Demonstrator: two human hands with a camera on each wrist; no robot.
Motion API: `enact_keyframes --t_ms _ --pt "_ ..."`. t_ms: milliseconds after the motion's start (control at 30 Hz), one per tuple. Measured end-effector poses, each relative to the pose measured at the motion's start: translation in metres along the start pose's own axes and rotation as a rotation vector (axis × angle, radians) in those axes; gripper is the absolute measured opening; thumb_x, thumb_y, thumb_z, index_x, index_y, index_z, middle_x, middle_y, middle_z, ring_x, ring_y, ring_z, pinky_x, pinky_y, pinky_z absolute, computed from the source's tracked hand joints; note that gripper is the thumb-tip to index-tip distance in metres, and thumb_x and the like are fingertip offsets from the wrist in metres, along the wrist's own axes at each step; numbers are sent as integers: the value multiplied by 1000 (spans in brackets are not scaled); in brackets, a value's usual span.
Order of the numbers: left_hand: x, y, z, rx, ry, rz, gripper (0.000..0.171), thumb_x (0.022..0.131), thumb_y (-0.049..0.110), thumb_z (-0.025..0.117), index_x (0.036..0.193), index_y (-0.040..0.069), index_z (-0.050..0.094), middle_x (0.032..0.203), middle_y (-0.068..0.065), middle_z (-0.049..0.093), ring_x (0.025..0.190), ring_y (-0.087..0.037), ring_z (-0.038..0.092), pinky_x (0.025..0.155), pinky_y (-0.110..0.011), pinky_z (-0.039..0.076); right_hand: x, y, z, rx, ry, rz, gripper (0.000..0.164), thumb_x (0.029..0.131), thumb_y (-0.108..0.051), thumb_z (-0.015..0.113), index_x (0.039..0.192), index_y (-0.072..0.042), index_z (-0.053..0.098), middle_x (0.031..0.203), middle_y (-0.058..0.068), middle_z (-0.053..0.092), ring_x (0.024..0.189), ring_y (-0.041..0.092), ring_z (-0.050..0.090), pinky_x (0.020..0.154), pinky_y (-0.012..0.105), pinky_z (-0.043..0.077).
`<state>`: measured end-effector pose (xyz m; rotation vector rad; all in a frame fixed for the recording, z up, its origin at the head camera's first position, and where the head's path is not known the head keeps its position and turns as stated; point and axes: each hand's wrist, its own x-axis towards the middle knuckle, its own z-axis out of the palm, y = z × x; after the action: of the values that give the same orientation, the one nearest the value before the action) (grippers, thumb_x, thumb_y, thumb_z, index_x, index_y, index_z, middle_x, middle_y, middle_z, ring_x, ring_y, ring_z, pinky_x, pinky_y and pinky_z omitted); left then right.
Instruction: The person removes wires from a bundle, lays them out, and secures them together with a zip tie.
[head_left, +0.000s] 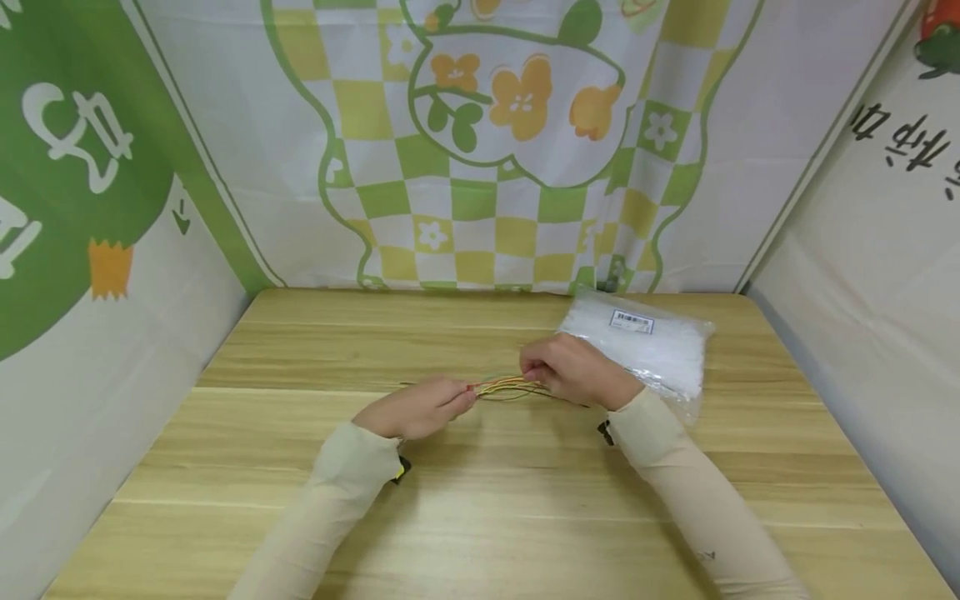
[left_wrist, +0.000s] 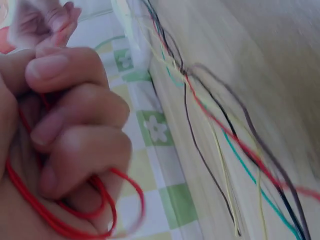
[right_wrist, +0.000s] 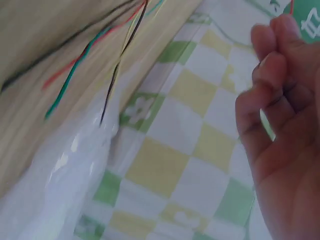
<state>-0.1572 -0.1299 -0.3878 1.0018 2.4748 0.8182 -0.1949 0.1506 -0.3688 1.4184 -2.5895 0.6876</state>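
My left hand (head_left: pixel 420 407) curls its fingers round a thin red cord (left_wrist: pixel 37 209), which loops out below the fingers in the left wrist view. To its right, my right hand (head_left: pixel 573 367) pinches a red strand (right_wrist: pixel 291 7) between thumb and fingertips. Several loose cords (head_left: pixel 510 387) in red, yellow, green, black and brown lie along the wooden table, passing under and between both hands. They bunch together at a crossing (left_wrist: pixel 184 73) and fan out to loose ends, including a green one (right_wrist: pixel 75 67).
A clear plastic bag (head_left: pixel 678 354) with white contents and a barcode label (head_left: pixel 632 322) lies just beyond my right hand. The wooden table (head_left: pixel 480 517) meets a checked, flower-printed cloth (head_left: pixel 472 200) at its back edge. Printed cloth walls stand on both sides.
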Motion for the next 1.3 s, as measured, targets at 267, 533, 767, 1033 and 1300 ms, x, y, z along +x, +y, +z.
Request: enact_keyframes --t_ms 267,533,767,1033,1300 --pt "-11 -8 -8 -26 10 15 39 117 24 36 92 2 54 74 6 39 66 -8 35 68 -26 37 -7 11 -8 -23 4 11 31 96 10 60 79 -16 62 73 -6 59 66 5 47 67 25 43" --pt "-27 -25 -17 -53 47 -22 41 117 26 36 79 12 46 70 7 37 62 -7 32 66 -25 37 -18 16 -13 -37 -5 87 33 97 9 61 77 -17 59 71 -7 54 66 7 45 67 28 41" --pt "-50 -43 -24 -3 96 -4 40 115 16 40 76 13 47 69 8 35 62 -4 32 67 -25 40 -33 33 -13 9 -22 171 26 99 -2 70 79 -16 62 69 -8 54 65 5 43 65 26 42" --pt "-59 -49 -28 -7 138 35 38 114 14 44 78 10 55 69 9 39 63 -2 35 69 -25 42 -29 36 -11 31 -35 168 18 99 -6 72 83 -13 68 72 -3 61 66 5 47 65 25 43" --pt "-63 -57 -30 73 220 52 42 112 7 48 72 17 57 65 12 44 59 0 40 66 -24 44 -26 34 -11 36 -27 103 22 100 4 65 83 -9 65 73 -4 59 66 6 46 65 25 42"
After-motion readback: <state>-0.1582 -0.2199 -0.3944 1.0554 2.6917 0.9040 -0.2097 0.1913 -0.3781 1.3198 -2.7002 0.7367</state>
